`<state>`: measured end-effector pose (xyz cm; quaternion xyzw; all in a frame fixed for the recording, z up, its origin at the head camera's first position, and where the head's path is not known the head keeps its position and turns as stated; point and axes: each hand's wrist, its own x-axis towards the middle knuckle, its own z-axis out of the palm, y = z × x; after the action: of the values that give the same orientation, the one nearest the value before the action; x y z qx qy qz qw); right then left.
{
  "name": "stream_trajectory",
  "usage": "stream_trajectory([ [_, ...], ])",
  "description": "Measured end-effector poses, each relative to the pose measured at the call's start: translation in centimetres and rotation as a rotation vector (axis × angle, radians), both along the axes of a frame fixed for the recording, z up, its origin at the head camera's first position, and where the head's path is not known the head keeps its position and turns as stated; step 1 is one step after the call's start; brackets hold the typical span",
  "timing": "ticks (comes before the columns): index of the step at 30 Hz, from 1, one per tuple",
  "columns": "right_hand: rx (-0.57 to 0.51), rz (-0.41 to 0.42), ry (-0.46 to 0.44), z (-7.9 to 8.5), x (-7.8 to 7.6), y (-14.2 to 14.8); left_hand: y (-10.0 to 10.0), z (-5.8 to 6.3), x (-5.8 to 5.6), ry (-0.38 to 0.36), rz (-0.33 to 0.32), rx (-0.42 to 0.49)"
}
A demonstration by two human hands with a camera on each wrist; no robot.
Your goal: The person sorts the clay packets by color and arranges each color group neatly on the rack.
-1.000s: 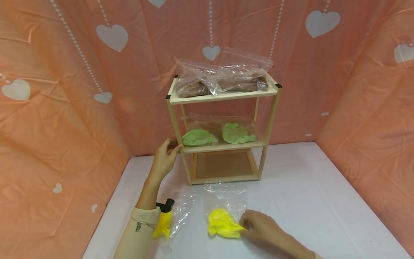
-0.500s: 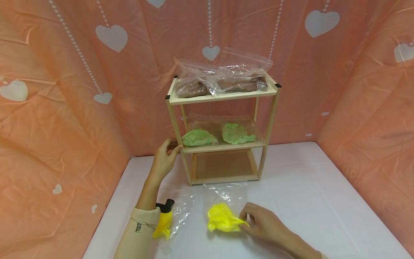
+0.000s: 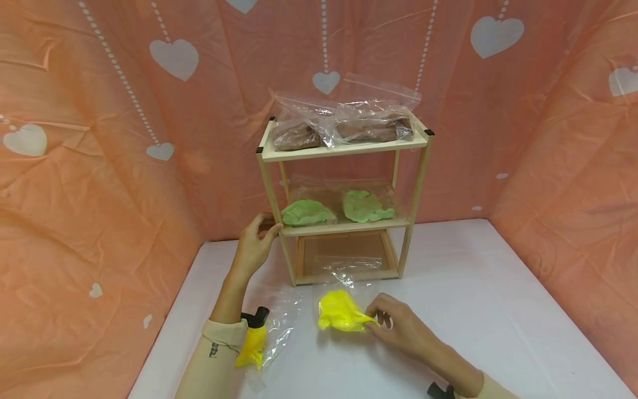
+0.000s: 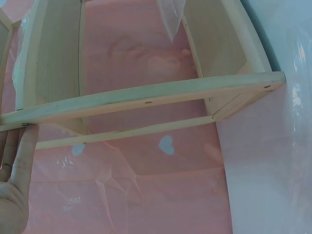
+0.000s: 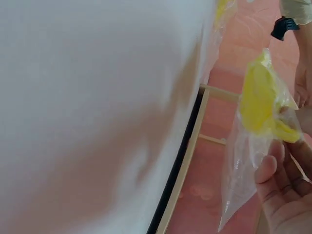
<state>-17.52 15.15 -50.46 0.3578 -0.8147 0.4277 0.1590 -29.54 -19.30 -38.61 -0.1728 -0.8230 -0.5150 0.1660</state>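
Observation:
My right hand [image 3: 399,324] pinches the lower right corner of a clear zip bag [image 3: 349,271] that holds a soft bright yellow lump [image 3: 341,311]. The bag hangs over the table in front of a small wooden shelf rack [image 3: 344,228], its top overlapping the lowest level in the head view. In the right wrist view, thumb and fingers close on the bag's yellow end [image 5: 287,132]. My left hand [image 3: 253,249] holds the rack's left front post at middle-shelf height; in the left wrist view its fingers [image 4: 22,161] meet the post's side.
Bags of brown lumps [image 3: 374,128] lie on the top shelf, bags of green lumps [image 3: 366,206] on the middle one. Another clear bag with yellow contents [image 3: 252,348] lies beside my left forearm. Pink cloth with hearts [image 3: 209,111] surrounds the white table [image 3: 463,288].
My right hand has raised the yellow bag and carried it forward, toward the rack's lowest level. The left hand stays at the post.

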Motion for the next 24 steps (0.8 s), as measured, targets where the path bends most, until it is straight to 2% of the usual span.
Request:
stream_trajectory([
  [11,-0.018,-0.016,0.02,-0.2,-3.3,-1.3,0.0,0.1,0.0,-0.016,-0.004,0.011],
  [16,-0.019,-0.055,0.008,-0.1,-4.6,-2.2,-0.1,0.1,0.0,-0.019,-0.006,0.014],
  [24,-0.079,-0.067,0.094,-0.8,-6.6,-3.7,-0.2,0.1,0.0,-0.018,-0.002,-0.003],
])
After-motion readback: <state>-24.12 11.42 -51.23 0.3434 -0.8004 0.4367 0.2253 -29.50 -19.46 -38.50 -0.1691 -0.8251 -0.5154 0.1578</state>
